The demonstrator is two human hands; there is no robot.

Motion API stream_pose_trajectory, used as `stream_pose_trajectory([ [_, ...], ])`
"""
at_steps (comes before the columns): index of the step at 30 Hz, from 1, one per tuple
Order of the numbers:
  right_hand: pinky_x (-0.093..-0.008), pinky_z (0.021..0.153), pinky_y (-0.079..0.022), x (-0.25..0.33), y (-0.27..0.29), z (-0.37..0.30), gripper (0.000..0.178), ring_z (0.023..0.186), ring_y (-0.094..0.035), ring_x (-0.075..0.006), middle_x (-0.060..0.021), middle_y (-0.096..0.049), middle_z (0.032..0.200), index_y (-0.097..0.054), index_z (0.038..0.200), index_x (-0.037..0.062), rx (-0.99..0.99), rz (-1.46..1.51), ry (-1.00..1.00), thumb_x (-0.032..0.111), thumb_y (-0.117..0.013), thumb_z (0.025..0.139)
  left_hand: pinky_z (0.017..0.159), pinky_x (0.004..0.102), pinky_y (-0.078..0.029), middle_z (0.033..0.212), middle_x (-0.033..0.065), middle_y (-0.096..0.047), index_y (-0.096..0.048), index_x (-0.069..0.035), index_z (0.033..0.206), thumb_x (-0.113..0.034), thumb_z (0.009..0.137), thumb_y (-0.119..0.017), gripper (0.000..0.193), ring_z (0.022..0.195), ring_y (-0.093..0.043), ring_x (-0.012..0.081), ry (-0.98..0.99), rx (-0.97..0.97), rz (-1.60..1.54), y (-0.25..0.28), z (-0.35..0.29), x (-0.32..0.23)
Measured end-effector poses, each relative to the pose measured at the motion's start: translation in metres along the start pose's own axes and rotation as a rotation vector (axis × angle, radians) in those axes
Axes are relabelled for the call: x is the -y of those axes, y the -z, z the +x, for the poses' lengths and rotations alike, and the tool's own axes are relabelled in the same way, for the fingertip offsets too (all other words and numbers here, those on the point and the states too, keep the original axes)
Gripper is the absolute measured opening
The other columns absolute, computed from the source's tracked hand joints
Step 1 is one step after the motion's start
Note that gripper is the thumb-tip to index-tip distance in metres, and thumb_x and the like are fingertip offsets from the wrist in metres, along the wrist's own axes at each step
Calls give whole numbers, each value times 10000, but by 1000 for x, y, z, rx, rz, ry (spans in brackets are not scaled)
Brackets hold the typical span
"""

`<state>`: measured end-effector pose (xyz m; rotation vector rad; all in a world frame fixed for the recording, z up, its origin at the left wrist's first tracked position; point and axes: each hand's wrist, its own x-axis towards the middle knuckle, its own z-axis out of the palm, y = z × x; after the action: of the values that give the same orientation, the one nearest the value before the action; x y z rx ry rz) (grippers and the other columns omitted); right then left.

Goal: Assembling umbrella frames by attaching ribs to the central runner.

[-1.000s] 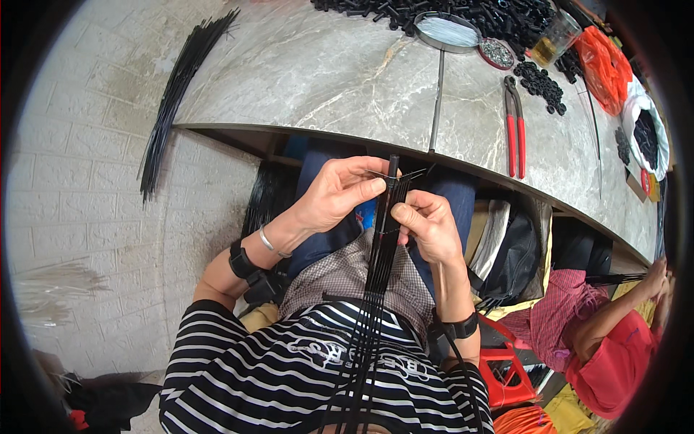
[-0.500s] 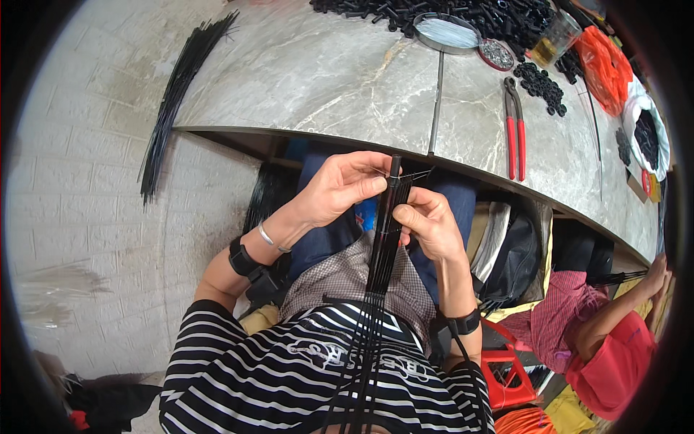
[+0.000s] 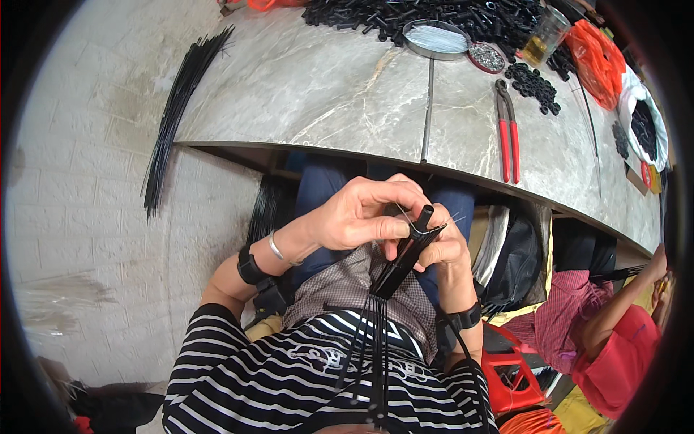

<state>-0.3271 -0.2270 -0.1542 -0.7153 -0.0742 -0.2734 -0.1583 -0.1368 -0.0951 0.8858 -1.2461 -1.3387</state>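
Note:
An umbrella frame [image 3: 396, 273], a bundle of thin black ribs round a black tube, stands tilted over my lap, its ribs trailing down across my shirt. My right hand [image 3: 447, 244] is closed round its upper part, with the thumb on the near side and the other fingers partly hidden behind. At the frame's top, my left hand [image 3: 369, 217] pinches a thin wire [image 3: 402, 212] close to the tube end [image 3: 425, 213]. Fine loose ends [image 3: 455, 218] stick out on the right of the tube.
Beyond my hands is a grey marbled table [image 3: 325, 101]. On it lie red-handled pliers [image 3: 508, 137], a thin rod [image 3: 428, 108], a round tray of pale strands [image 3: 436, 37], a dish of small metal parts [image 3: 486, 58] and black tube pieces [image 3: 426, 14]. Another person's arm [image 3: 614, 304] shows at right.
Both hands and the frame's top have come lower and a little right, nearer my body. The tube end now tilts to the right and points more toward the view.

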Motion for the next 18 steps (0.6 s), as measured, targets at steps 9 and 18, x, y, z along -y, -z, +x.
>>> stream_pose_trajectory([
  [9,-271,457,-485,22,22,-14,383,500,-601,-201,-174,-650,724,-658,826,-80,-103,-392,232,-18,-725,453,930,418,-376,852,64,-628,-665,-6,870,-217,775,-738,243,920,-535,238,-79,308,-208,7,69,31],
  [18,-231,491,-531,36,25,-48,195,552,-613,-121,-89,-668,781,-665,913,-55,-524,-284,309,4,-743,744,914,311,-500,1239,142,-558,-308,-33,1428,-209,837,-715,739,1093,-587,207,44,56,-342,-21,94,51],
])
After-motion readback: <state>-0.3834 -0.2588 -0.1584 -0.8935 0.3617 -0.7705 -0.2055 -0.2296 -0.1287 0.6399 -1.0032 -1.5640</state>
